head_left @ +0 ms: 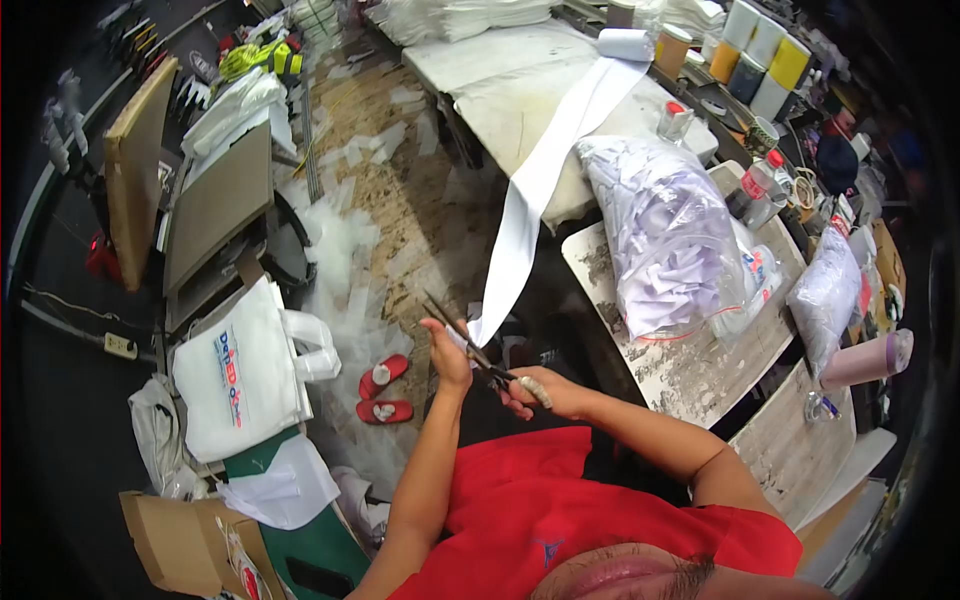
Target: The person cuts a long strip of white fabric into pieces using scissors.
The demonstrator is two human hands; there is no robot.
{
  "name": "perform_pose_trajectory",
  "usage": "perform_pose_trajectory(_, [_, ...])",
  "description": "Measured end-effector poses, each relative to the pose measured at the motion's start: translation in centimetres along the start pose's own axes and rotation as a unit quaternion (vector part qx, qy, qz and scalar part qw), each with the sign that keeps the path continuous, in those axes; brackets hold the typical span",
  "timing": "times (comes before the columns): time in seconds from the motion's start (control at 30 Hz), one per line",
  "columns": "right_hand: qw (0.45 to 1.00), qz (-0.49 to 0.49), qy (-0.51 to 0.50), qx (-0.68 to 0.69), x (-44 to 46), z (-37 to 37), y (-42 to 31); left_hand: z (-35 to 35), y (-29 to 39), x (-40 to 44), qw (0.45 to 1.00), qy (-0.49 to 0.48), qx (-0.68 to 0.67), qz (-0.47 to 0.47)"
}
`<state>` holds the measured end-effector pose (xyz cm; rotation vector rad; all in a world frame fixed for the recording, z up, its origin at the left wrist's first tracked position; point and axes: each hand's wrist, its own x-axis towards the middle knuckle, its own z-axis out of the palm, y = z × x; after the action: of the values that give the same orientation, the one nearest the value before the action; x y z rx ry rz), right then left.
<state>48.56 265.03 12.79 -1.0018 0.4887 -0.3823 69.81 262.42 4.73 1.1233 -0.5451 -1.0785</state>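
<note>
Large dark scissors (480, 358) are in my right hand (540, 391), whose fingers wrap round the handles; the blades point up and left, apart at the tips. Close beside the blades is my left hand (448, 354), which pinches the lower end of a long white strip (522, 215). The strip hangs down from a white roll (626, 45) at the far edge of the pale table. Part of the strip's end is hidden behind my left hand and the scissors.
A clear bag of white pieces (660, 235) lies on the worn board (600, 262) at the right. Printed white bags (235, 375) are stacked at the left. Red slippers (385, 411) and scraps lie on the floor. Bottles and cans (745, 80) stand at the back right.
</note>
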Motion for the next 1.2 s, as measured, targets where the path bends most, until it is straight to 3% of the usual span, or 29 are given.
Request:
perform_pose_trajectory(0.07, [1.0, 0.022, 0.013, -0.014, -0.3, 0.4, -0.4, -1.3, 1.7, 0.0, 0.981, -0.192, -0.017, -0.017])
perform_pose_trajectory(0.1, [0.999, 0.039, 0.014, -0.016, -0.5, 0.6, -0.9, -1.1, 1.8, -0.3, 0.98, -0.199, -0.016, -0.013])
perform_pose_trajectory(0.17, [1.0, 0.019, -0.005, -0.019, -0.4, 0.4, -0.7, 0.1, 1.4, -0.6, 0.998, -0.01, 0.039, 0.044])
perform_pose_trajectory(0.2, [0.999, 0.004, -0.025, -0.019, -0.4, 0.1, -0.8, 3.7, 3.5, -1.5, 0.988, 0.15, 0.027, 0.036])
perform_pose_trajectory(0.23, [1.0, -0.003, -0.017, -0.021, -0.5, -0.2, -1.2, 1.3, 4.4, -0.8, 0.996, 0.086, 0.02, 0.01])
perform_pose_trajectory(0.3, [0.996, -0.028, -0.046, -0.075, -0.7, -0.7, -2.1, -0.8, 6.4, 0.6, 0.997, 0.048, -0.051, -0.029])
perform_pose_trajectory(0.47, [0.985, -0.024, -0.077, -0.154, -0.6, -2.1, -1.3, -3.3, 12.5, 0.8, 0.997, 0.007, -0.07, 0.032])
perform_pose_trajectory(0.53, [0.978, 0.029, -0.12, -0.168, -0.7, -2.1, -1.3, -3.5, 14.0, -0.2, 0.995, -0.022, -0.093, 0.027])
perform_pose_trajectory(0.57, [0.979, 0.025, -0.118, -0.165, -0.8, -2.0, -1.4, -3.9, 14.1, -0.8, 0.995, -0.026, -0.089, 0.026])
perform_pose_trajectory(0.63, [0.946, 0.048, -0.108, -0.301, -1.3, -1.3, -2.8, -4.9, 13.6, -2.3, 0.997, -0.068, 0.024, 0.026])
perform_pose_trajectory(0.7, [0.947, 0.034, -0.1, -0.304, -1.3, -1.2, -3.1, -5.2, 13.1, -4.2, 0.996, -0.088, 0.025, -0.006])
perform_pose_trajectory(0.77, [0.979, -0.045, -0.113, -0.162, -0.9, -2.1, -2.1, -3.9, 14.0, -7.5, 0.98, -0.168, 0.103, -0.023])
perform_pose_trajectory(0.8, [0.982, -0.025, -0.127, -0.134, -1.1, -2.5, -2.4, -3.5, 14.4, -9.0, 0.968, -0.235, 0.086, -0.027])
perform_pose_trajectory(0.83, [0.983, -0.025, -0.125, -0.132, -1.4, -2.6, -2.4, -3.6, 14.5, -10.1, 0.951, -0.3, 0.069, -0.031])
perform_pose_trajectory(0.9, [0.957, -0.065, -0.226, -0.169, -1.5, -2.6, -2.4, -4.7, 14.6, -11.6, 0.91, -0.401, -0.008, -0.1])
perform_pose_trajectory(0.97, [0.948, -0.072, -0.284, -0.126, -1.3, -2.2, -2.4, -6.4, 15.9, -12.2, 0.877, -0.464, 0.08, -0.096])
perform_pose_trajectory(1.0, [0.956, -0.044, -0.276, -0.092, -1.4, -2.0, -2.1, -6.7, 16.5, -12.2, 0.879, -0.46, 0.083, -0.099])
perform_pose_trajectory(1.07, [0.964, -0.033, -0.254, -0.07, -1.4, -2.0, -2.0, -6.9, 17.4, -12.1, 0.921, -0.324, 0.214, -0.012])
perform_pose_trajectory(1.17, [0.98, -0.032, -0.159, -0.119, -1.2, -2.2, -2.3, -8.1, 14.1, -10.2, 0.951, -0.149, 0.261, 0.076])
perform_pose_trajectory(1.2, [0.984, -0.037, -0.132, -0.113, -1.2, -2.2, -2.0, -7.5, 15.4, -10.0, 0.96, -0.13, 0.244, -0.051])
